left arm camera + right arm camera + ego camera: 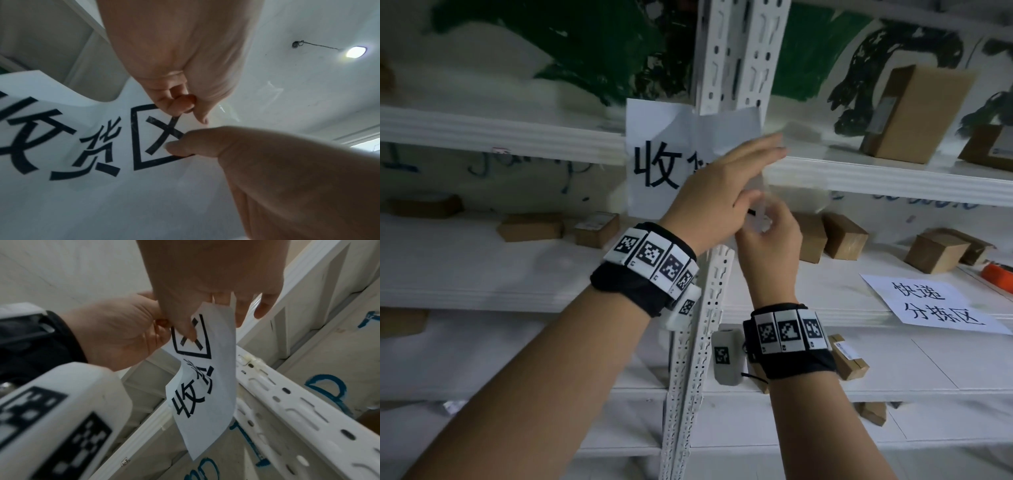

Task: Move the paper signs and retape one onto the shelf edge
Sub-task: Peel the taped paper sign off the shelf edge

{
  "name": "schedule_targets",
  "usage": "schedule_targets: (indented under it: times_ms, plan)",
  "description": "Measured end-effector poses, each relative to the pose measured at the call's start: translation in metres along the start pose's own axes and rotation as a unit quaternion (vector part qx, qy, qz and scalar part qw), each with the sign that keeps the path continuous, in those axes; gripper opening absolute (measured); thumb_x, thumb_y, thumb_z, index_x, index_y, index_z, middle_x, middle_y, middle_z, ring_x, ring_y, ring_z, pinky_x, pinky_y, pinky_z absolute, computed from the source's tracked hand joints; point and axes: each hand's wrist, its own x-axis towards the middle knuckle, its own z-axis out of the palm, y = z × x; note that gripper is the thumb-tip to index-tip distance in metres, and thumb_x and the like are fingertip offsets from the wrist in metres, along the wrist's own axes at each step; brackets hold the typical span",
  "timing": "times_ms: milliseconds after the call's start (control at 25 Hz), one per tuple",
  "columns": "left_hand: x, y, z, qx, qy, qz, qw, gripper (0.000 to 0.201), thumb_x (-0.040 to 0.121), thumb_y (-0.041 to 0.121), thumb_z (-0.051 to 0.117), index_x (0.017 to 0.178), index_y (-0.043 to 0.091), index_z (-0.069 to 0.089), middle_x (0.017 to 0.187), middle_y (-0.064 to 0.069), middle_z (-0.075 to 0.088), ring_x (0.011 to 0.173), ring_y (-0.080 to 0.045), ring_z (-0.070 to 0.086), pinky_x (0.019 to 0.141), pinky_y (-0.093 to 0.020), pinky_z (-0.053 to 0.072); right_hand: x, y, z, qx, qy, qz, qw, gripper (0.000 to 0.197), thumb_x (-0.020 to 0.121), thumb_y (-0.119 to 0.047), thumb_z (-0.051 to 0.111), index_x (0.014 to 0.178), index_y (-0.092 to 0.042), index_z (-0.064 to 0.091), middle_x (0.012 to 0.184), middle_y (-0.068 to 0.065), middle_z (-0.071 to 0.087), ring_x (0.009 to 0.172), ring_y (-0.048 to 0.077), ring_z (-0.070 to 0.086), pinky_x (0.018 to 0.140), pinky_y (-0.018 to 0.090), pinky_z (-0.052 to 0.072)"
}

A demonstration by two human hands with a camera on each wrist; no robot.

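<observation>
White metal shelf [482, 274], cardboard boxes [935, 253], paper sign [935, 305] on it

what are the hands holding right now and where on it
Both hold the paper sign at its right end, by the boxed last character. The left hand lies over that end, thumb on the print; the right hand pinches there. A clear strip, probably tape, shows between them.

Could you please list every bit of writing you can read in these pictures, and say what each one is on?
"收货区": on the paper sign that both hands hold at the shelf post.
"快递分拣区": on the second paper sign, lying flat on the shelf board at right.
Blue handwriting on the back wall: I cannot make it out.
Labels on the cardboard boxes: too small to read.
Wristband squares: patterns only, no words.
</observation>
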Motion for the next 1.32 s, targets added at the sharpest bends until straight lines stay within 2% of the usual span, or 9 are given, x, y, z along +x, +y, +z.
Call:
schedule_targets:
  times_ms: [160, 280, 400, 600, 800, 1000, 1080, 1160, 1320]
  plan:
    - [-0.015, -0.004, -0.02, -0.065, 0.031, 0.048, 0.996, 0.048, 0.097, -0.012, 0.06, 0.141, 0.005, 0.063, 0.147, -0.006, 0.061, 0.107, -0.002, 0.044, 0.086, 0.003, 0.037, -0.009, -0.016, 0.019, 0.024, 0.048, -0.017, 0.998, 0.045, 0.099, -0.012, 0.062, 0.067, -0.037, 0.043, 0.06, -0.013, 0.046, 0.056, 0.0, 0.045, 0.058, 0.014, 0.031]
    - [-0.027, -0.012, -0.038, -0.118, 0.09, 0.056, 0.987, 0.035, 0.094, -0.01, 0.066, 0.126, 0.003, 0.071, 0.125, -0.006, 0.07, 0.075, 0.001, 0.059, 0.073, -0.009, 0.046, -0.021, -0.028, 0.037, -0.006, 0.033, -0.008, 0.999, 0.021, 0.102, -0.034, 0.06, 0.081, -0.03, 0.059, 0.067, -0.015, 0.055, 0.062, 0.001, 0.048, 0.061, 0.021, 0.034]
    - [-0.036, -0.022, -0.053, -0.14, 0.126, 0.038, 0.981, 0.025, 0.091, -0.008, 0.069, 0.112, 0.006, 0.073, 0.107, -0.007, 0.066, 0.078, -0.01, 0.059, 0.073, -0.027, 0.054, -0.028, -0.036, 0.054, 0.007, 0.03, -0.007, 1.0, 0.02, 0.101, -0.041, 0.058, 0.087, -0.027, 0.063, 0.07, -0.014, 0.058, 0.065, 0.005, 0.05, 0.064, 0.028, 0.04]
    - [-0.061, -0.049, -0.077, -0.186, 0.147, -0.102, 0.966, 0.026, 0.094, 0.007, 0.072, 0.117, 0.007, 0.061, 0.113, -0.008, 0.066, 0.089, -0.014, 0.063, 0.081, -0.028, 0.057, -0.052, -0.066, 0.089, -0.018, 0.039, -0.023, 0.999, 0.027, 0.098, -0.034, 0.06, 0.075, -0.02, 0.055, 0.069, -0.005, 0.059, 0.064, 0.016, 0.053, 0.06, 0.037, 0.046]
    - [-0.091, -0.066, -0.095, -0.314, 0.083, -0.224, 0.919, 0.061, 0.085, 0.053, 0.078, 0.133, 0.025, 0.054, 0.133, 0.005, 0.065, 0.12, -0.019, 0.068, 0.102, -0.049, 0.058, -0.078, -0.089, 0.117, 0.065, 0.019, -0.055, 0.996, 0.024, 0.108, -0.035, 0.049, 0.097, -0.021, 0.065, 0.097, -0.008, 0.069, 0.093, 0.013, 0.066, 0.08, 0.039, 0.058]
    - [-0.113, -0.066, -0.128, -0.355, 0.05, -0.227, 0.905, 0.097, 0.066, 0.081, 0.071, 0.141, 0.022, 0.055, 0.134, 0.003, 0.069, 0.126, -0.017, 0.068, 0.107, -0.041, 0.055, -0.088, -0.09, 0.146, 0.085, -0.051, -0.053, 0.994, 0.032, 0.107, -0.048, 0.052, 0.12, -0.02, 0.06, 0.123, -0.006, 0.067, 0.117, 0.007, 0.064, 0.101, 0.04, 0.057]
    - [-0.121, -0.066, -0.142, -0.341, 0.031, -0.234, 0.91, 0.098, 0.066, 0.086, 0.055, 0.137, 0.018, 0.06, 0.126, -0.005, 0.073, 0.12, -0.02, 0.071, 0.103, -0.034, 0.058, -0.089, -0.088, 0.156, 0.071, -0.066, -0.056, 0.994, 0.038, 0.101, -0.052, 0.056, 0.12, -0.019, 0.057, 0.149, -0.001, 0.054, 0.142, 0.007, 0.048, 0.116, 0.022, 0.042]
    - [-0.128, -0.077, -0.152, -0.322, 0.018, -0.246, 0.914, 0.119, 0.064, 0.099, 0.042, 0.13, 0.001, 0.06, 0.124, -0.032, 0.066, 0.117, -0.042, 0.067, 0.106, -0.051, 0.055, -0.094, -0.091, 0.166, 0.037, -0.092, -0.049, 0.994, 0.042, 0.095, -0.052, 0.06, 0.123, -0.021, 0.056, 0.172, 0.002, 0.027, 0.161, 0.008, 0.019, 0.116, 0.009, 0.018]
    - [-0.138, -0.083, -0.171, -0.341, 0.028, -0.276, 0.898, 0.112, 0.074, 0.095, 0.052, 0.129, -0.002, 0.062, 0.112, -0.045, 0.06, 0.094, -0.041, 0.063, 0.085, -0.056, 0.049, -0.105, -0.099, 0.186, 0.045, -0.122, -0.049, 0.99, 0.047, 0.092, -0.055, 0.062, 0.127, -0.024, 0.054, 0.179, 0.009, -0.001, 0.167, 0.019, -0.007, 0.132, 0.037, 0.016]
